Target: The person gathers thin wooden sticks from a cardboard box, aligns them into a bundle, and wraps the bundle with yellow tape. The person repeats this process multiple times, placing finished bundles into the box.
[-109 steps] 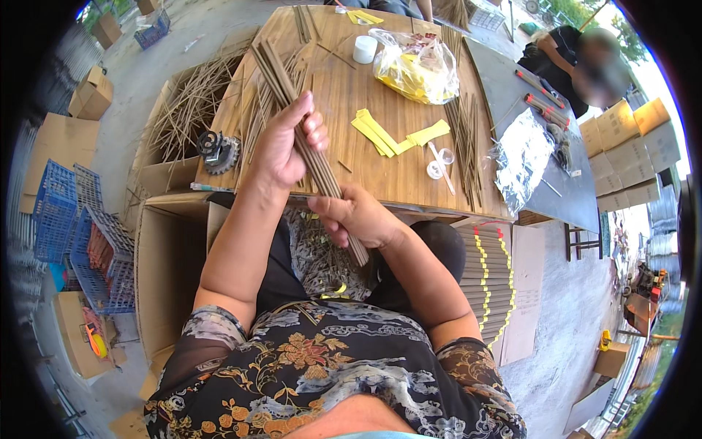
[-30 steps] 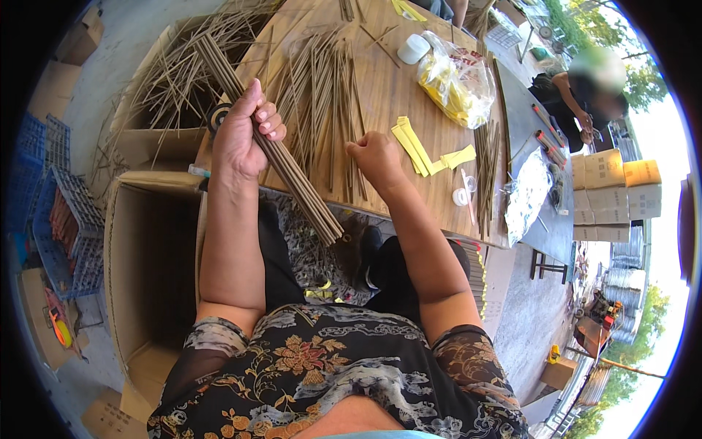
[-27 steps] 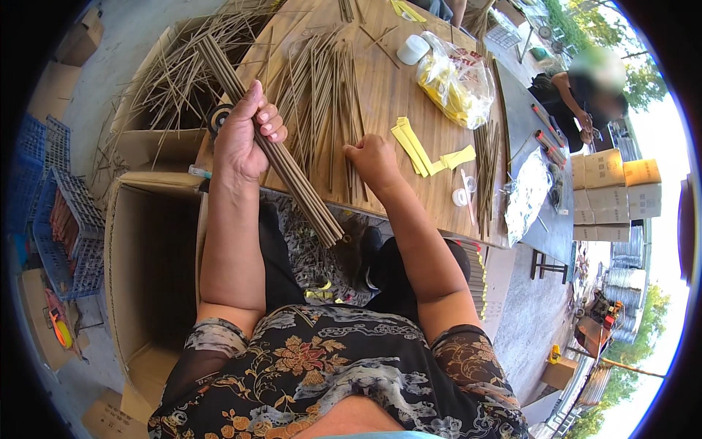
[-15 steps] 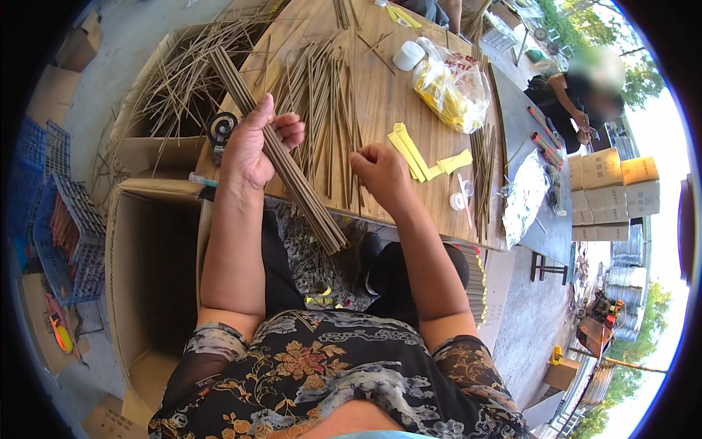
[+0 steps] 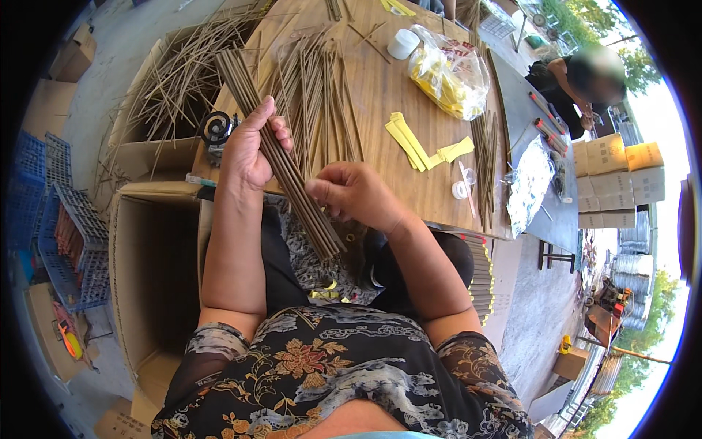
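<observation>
A bundle of thin brown sticks slants across in front of me, its lower end past the table edge. My left hand is wrapped round its upper middle, thumb on top. Beside the bundle's lower half is my right hand, fingers curled in and thumb tip close against the sticks; whatever it pinches is hidden. Loose brown sticks lie spread on the wooden table just beyond my hands. Yellow paper strips lie to the right of them.
A plastic bag of yellow strips and a white container stand farther back. A tape dispenser sits at the left table edge. Open cardboard boxes flank me at left, one heaped with sticks. A co-worker is at far right.
My right hand has moved left and slightly down, from the loose sticks on the table to the bundle's side. My left hand still holds the bundle, its fingers curled closer round it.
</observation>
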The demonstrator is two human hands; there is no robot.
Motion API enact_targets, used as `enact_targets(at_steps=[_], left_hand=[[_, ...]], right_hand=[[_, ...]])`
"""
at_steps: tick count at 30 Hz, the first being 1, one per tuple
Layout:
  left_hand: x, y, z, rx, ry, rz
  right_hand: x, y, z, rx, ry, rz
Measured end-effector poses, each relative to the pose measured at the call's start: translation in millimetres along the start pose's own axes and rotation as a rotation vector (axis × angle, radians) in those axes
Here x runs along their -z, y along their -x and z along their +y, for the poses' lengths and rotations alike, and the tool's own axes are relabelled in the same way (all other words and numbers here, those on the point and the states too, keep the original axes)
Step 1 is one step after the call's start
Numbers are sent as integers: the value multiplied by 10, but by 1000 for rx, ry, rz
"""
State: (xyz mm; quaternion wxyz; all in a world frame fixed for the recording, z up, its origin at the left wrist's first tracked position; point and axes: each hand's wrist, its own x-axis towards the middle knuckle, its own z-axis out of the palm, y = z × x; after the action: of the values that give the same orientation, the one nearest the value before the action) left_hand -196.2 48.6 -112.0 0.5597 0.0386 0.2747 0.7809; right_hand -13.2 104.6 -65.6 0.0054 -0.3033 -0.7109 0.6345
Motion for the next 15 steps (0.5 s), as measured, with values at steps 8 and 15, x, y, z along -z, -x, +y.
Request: enact_targets(at_steps=[8,15], left_hand=[[12,0,74,26,59,-49],[3,-1,67,26,56,-36]], right_hand=[[135,-715,447,29,721,454],[132,-881,621,58,758,545]])
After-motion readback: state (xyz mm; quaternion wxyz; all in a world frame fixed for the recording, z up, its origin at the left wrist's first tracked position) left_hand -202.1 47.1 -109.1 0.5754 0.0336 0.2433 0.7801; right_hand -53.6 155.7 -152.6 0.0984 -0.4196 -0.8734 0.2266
